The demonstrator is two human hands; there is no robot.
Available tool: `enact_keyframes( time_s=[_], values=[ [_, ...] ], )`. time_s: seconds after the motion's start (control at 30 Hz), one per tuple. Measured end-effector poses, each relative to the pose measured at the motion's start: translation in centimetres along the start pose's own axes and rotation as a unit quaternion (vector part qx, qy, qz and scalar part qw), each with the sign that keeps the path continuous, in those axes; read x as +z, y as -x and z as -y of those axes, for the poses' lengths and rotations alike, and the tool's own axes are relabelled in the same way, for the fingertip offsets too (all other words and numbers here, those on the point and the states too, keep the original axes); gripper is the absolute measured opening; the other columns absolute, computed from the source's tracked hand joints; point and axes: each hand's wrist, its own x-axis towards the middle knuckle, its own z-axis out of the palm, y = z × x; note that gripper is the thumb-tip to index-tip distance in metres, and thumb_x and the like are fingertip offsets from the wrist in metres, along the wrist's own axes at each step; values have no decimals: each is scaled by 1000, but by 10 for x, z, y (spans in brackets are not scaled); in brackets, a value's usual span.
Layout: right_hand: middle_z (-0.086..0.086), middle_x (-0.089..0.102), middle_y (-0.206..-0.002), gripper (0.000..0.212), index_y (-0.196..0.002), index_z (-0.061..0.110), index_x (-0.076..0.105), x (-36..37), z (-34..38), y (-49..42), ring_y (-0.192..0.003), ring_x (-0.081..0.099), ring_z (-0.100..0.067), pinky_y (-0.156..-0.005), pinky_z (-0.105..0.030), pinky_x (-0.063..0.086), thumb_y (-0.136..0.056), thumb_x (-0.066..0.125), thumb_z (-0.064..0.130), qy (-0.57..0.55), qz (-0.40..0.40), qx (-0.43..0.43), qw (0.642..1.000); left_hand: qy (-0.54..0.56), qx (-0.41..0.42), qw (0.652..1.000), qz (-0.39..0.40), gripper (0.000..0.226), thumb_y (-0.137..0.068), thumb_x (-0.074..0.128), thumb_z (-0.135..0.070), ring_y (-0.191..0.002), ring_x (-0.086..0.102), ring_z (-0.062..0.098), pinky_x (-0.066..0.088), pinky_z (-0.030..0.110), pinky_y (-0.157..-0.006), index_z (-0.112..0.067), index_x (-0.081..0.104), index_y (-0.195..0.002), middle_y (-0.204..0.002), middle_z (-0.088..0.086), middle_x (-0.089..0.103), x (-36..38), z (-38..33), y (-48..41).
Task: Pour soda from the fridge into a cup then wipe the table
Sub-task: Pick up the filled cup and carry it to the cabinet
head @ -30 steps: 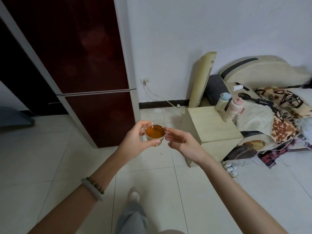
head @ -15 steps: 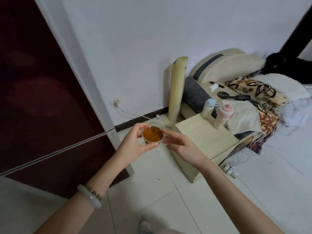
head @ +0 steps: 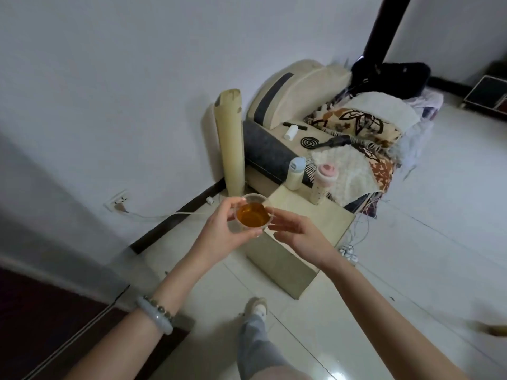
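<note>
A clear plastic cup [head: 252,213] holding amber soda hangs in the air just above the near-left corner of a small beige table [head: 307,223]. My left hand [head: 219,233] is wrapped around the cup's left side, thumb on the far rim. My right hand [head: 299,234] rests its fingertips against the cup's right rim. The dark red fridge [head: 41,319] shows only at the bottom left, its door shut.
Two bottles, one with a blue cap [head: 295,174] and one with a pink cap [head: 323,185], stand at the table's far edge. A beige tower fan [head: 230,144] stands against the wall. A cluttered sofa [head: 343,127] lies behind the table. A power strip [head: 348,253] lies on the floor.
The view has swung right and closer to the table; the fridge slid out to the bottom left. Both hands kept the cup between them, now over the table's corner.
</note>
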Motion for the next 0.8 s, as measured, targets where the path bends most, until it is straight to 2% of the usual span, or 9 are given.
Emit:
enact_keyframes(
  time_s=[0.07, 0.13, 0.23, 0.33, 0.43, 0.53, 0.6, 0.7, 0.8],
  values=[
    [7, 64, -115, 61, -119, 41, 52, -15, -7, -23, -108, 60, -7, -90, -19, 49, -84, 50, -10, -6, -30, 16, 999, 0, 8, 1000, 23, 65, -63, 84, -44, -109, 55, -1, 46, 25, -91, -38, 46, -116, -115, -20, 60, 5, -2, -35],
    [1, 63, -119, 60, -127, 31, 52, -31, -12, -46, -109, 60, -11, -92, -22, 49, -84, 50, -10, -13, -60, 30, 998, -8, 15, 998, 52, 66, -65, 83, -44, -111, 53, 0, 44, 23, -88, -37, 45, -119, -117, -17, 59, 9, -4, -72],
    [-1, 62, -124, 60, -133, 21, 51, -57, -17, -78, -111, 59, -12, -96, -27, 48, -84, 49, -11, -17, -93, 49, 994, -19, 16, 995, 101, 67, -65, 81, -48, -109, 50, -6, 40, 13, -82, -43, 42, -119, -119, -19, 56, 16, -6, -127],
    [3, 60, -125, 61, -134, 23, 50, -82, -20, -102, -113, 57, -11, -96, -23, 47, -83, 47, -12, -18, -117, 55, 991, -20, 39, 991, 125, 62, -64, 81, -50, -106, 49, -16, 39, 1, -75, -49, 42, -113, -115, -25, 55, 28, -13, -175],
    [0, 60, -127, 59, -135, 19, 50, -105, -26, -119, -114, 57, -12, -97, -26, 47, -84, 47, -12, -20, -149, 73, 986, -23, 55, 988, 145, 69, -64, 81, -48, -110, 50, -8, 41, 12, -85, -40, 44, -121, -117, -24, 55, 42, -17, -213],
    [0, 59, -128, 61, -134, 18, 51, -122, -35, -129, -115, 56, -12, -100, -27, 45, -83, 44, -14, -24, -176, 88, 980, -22, 71, 983, 169, 69, -64, 82, -45, -108, 45, -20, 39, 2, -80, -42, 43, -122, -114, -35, 51, 58, -17, -241],
    [1, 60, -128, 62, -133, 20, 52, -132, -43, -134, -116, 56, -13, -100, -28, 44, -82, 43, -15, -30, -195, 99, 975, -26, 73, 978, 191, 71, -64, 82, -45, -109, 42, -21, 38, 5, -81, -43, 44, -123, -114, -37, 50, 70, -16, -259],
    [4, 60, -126, 62, -131, 22, 53, -141, -59, -140, -113, 57, -12, -94, -17, 44, -82, 43, -15, -44, -226, 123, 965, -38, 88, 969, 227, 66, -64, 83, -43, -109, 44, -19, 38, 10, -85, -56, 42, -115, -111, -42, 50, 88, -13, -281],
    [3, 60, -127, 63, -132, 21, 53, -144, -79, -145, -112, 58, -11, -91, -13, 45, -81, 43, -15, -60, -256, 152, 953, -44, 84, 962, 255, 67, -62, 83, -44, -106, 44, -19, 40, 16, -87, -53, 43, -115, -111, -40, 49, 107, -2, -300]
  ],
)
